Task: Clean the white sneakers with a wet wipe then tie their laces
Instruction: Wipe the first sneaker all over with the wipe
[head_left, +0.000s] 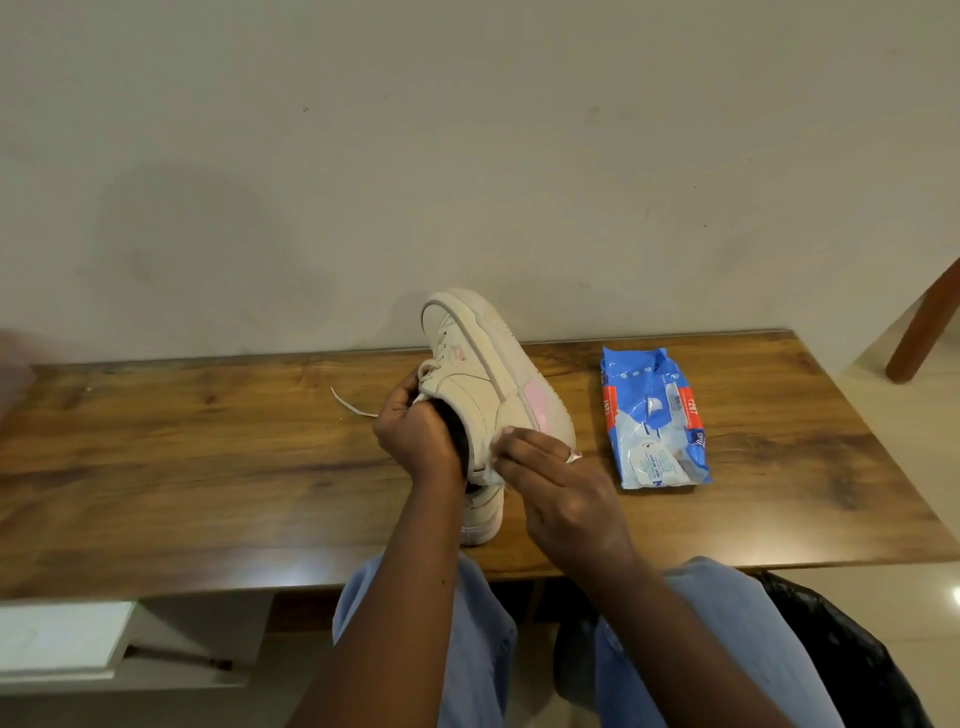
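Held sneaker (483, 374): off-white, lifted above the middle of the table, tipped on its side with the sole turned to the right and the toe pointing away toward the wall; pink patch on the heel side, smaller pink mark near the laces.
Lace (353, 405): white, loose, one end trailing onto the table left of the held sneaker.
Left hand (415, 431): curled round the collar and tongue, fingers tucked into the shoe's opening, gripping it.
Right hand (561, 483): fingers nearly straight, pressing a wet wipe (491, 460) flat against the heel side; ring (571, 456) on one finger.
Second sneaker (483, 514): on the table near the front edge, directly under the held one, mostly hidden by the left forearm and the shoe above.
Table (208, 467): dark wood grain, set against a plain wall (467, 156).
Wipes pack (654, 421): blue and white with a red band, flat on the table, right of the sneakers and apart from them; contents not visible.
Chair leg (919, 327): brown, at the far right beyond the table.
Trousers (478, 649): light blue, below the table edge.
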